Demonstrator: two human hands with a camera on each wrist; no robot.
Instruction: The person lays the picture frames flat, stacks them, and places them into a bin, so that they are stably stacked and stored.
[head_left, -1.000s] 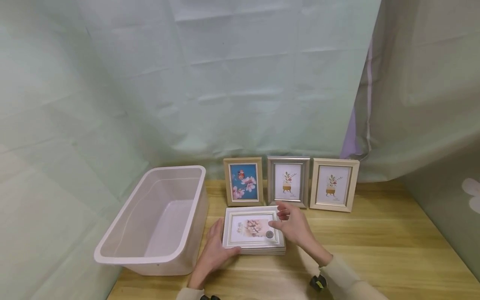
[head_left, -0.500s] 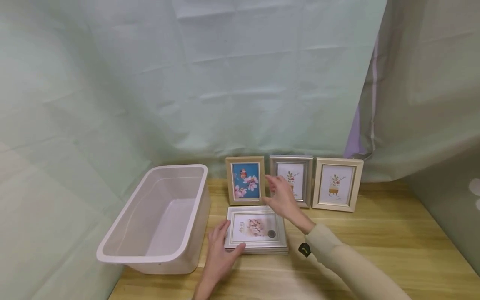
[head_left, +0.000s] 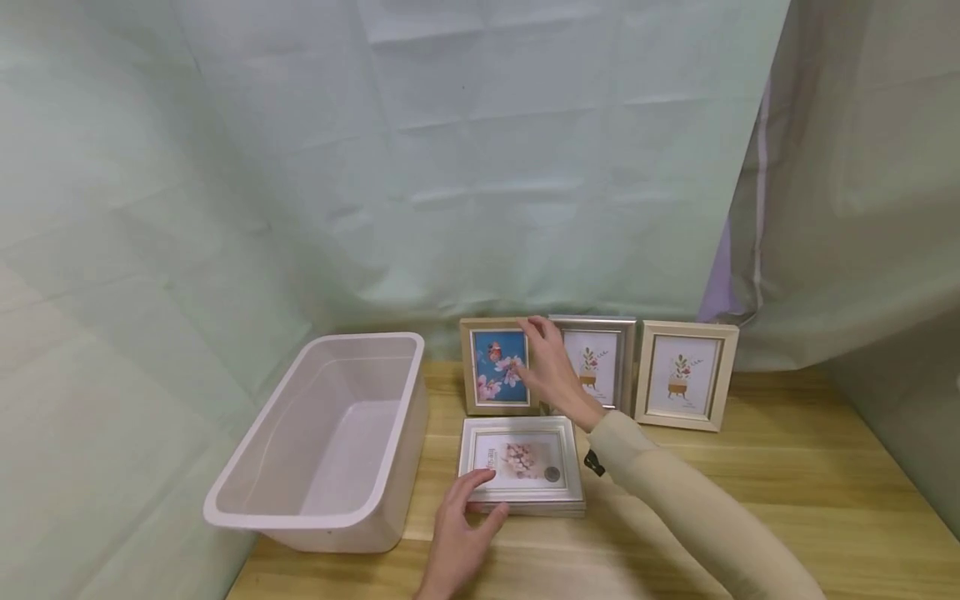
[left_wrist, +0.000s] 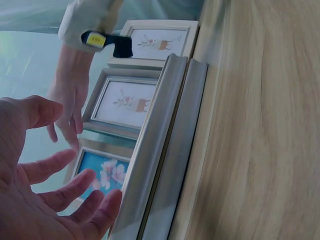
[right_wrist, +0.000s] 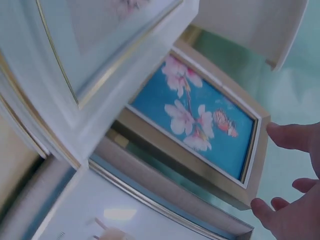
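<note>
Fingers [right_wrist: 263, 212] of the right hand [head_left: 553, 371] are spread apart, with the thumb separate from them, around the upper right part of a tan rectangular photo frame with a blue picture of a bird and pink blossoms [head_left: 491, 362]. In the right wrist view the thumb tip is at one top corner and a fingertip is at the other — whether they press on the frame, I cannot tell. This frame stands up on the light wooden table [head_left: 787, 483], behind a low stack of white-silver rectangular frames [head_left: 525, 458], which lies flat with a pink flower picture on top.

At the near left corner of the stack is the left hand [head_left: 460, 529]. Its fingers are also spread and slightly bent, gripping nothing; if the tips touch the stack, the pictures do not show clearly.

To the right of the tan frame stands a silver-grey frame with a plant picture [head_left: 600, 354], partly covered by the right hand, and next to it a cream-coloured frame with a similar plant picture [head_left: 682, 375]. On the left side stands a deep, pale grey plastic basin [head_left: 337, 450]. A beige sleeve [head_left: 675, 492] covers the right arm, and a pale green cloth [head_left: 480, 167] hangs behind everything.
</note>
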